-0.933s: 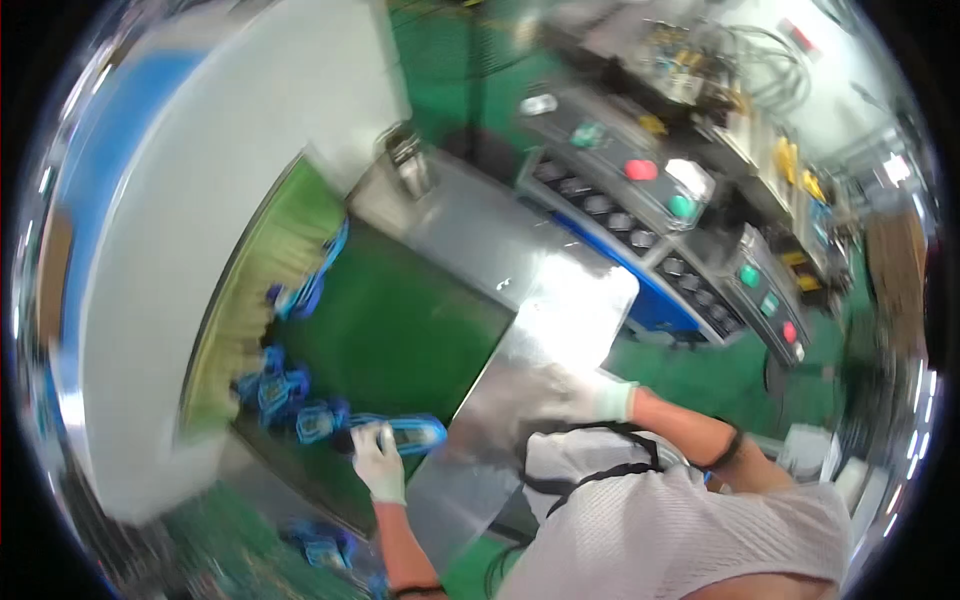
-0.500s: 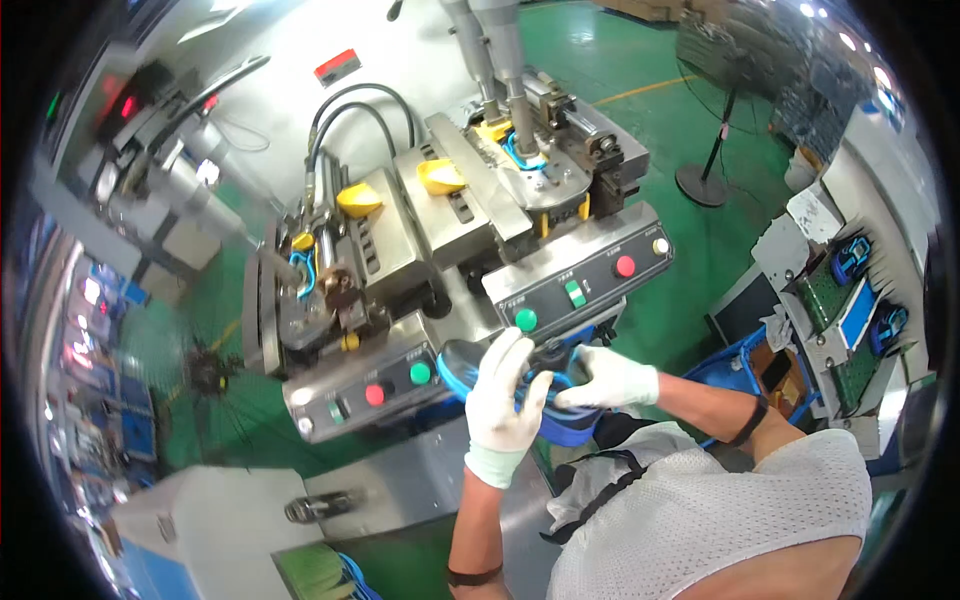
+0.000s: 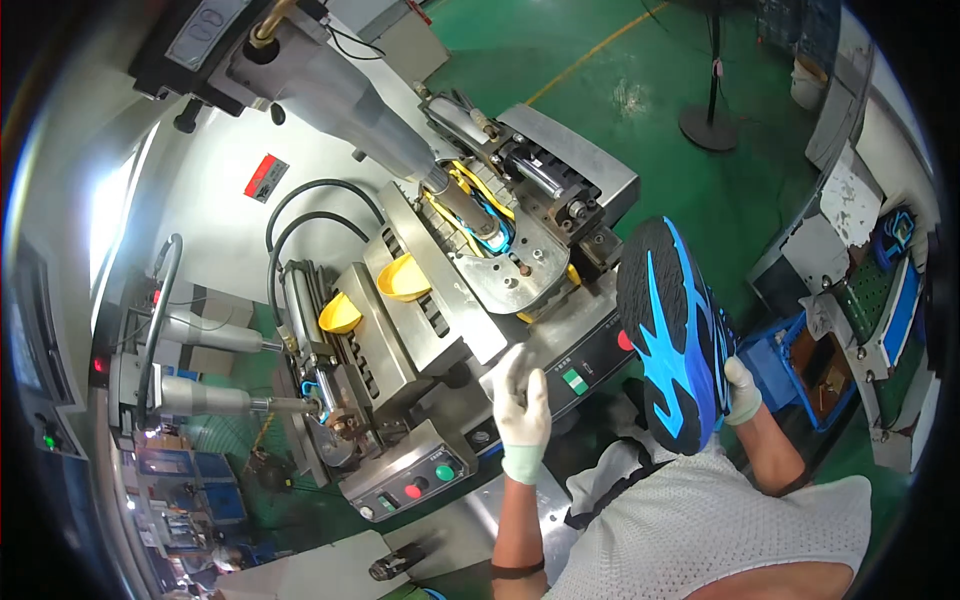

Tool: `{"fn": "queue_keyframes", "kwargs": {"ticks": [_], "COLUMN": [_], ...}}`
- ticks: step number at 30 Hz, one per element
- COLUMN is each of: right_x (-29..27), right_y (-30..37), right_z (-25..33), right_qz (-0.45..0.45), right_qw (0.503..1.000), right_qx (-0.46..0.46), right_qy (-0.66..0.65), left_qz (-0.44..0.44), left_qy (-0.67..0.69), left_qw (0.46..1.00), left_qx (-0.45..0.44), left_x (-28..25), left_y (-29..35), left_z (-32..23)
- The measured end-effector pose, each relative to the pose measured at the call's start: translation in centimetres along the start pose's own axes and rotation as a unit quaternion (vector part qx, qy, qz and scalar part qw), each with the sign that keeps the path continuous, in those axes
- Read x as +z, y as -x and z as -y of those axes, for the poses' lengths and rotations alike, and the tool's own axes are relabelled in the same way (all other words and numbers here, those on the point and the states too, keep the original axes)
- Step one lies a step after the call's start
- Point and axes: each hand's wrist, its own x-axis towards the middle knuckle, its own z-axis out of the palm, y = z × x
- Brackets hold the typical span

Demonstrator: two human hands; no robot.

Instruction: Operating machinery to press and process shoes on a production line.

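A blue and black sports shoe (image 3: 664, 340) stands on end at the right, its patterned sole facing me. My right hand (image 3: 741, 392), in a white glove, is closed around the shoe's side, and the shoe hides part of its fingers. Over the front control panel (image 3: 610, 352) of a metal press is my left hand (image 3: 522, 408), also gloved. It is empty, with fingers stretched out over the panel's left part, so whatever lies under the fingertips is hidden. A blue-edged shoe part (image 3: 493, 238) sits under the press's ram (image 3: 462, 207), between yellow strips.
Two yellow pads (image 3: 403, 278) rest on the middle blocks. A second panel (image 3: 412, 478) with red and green buttons is at the lower left. To the right are a blue bin (image 3: 790, 370) and a rack (image 3: 872, 308) holding a shoe. A stand base (image 3: 708, 128) is behind.
My left hand has let go of the shoe and is over the panel. My right hand has carried the shoe rightward, its sole now toward me. The view has shifted.
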Motion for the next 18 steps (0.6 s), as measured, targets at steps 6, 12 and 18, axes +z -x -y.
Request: {"fn": "queue_keyframes", "kwargs": {"ticks": [6,12,18], "right_x": [-1.1,2.6,4.6], "right_y": [-1.2,-1.6,-2.8], "right_z": [-2.7,-3.4,-3.3], "right_qz": [0.012,0.012,0.007], "right_qw": [0.997,0.995,0.998], "right_qx": [0.03,0.021,-0.006], "right_qy": [-0.07,-0.093,-0.059], "left_qz": [0.038,-0.03,-0.046], "left_qy": [0.043,0.086,0.108], "left_qw": [0.997,0.993,0.99], "left_qx": [-0.056,-0.078,-0.072], "left_x": [-0.8,-2.4,-3.6], "left_y": [4.4,6.8,4.9], "left_z": [1.2,2.3,0.9]}}
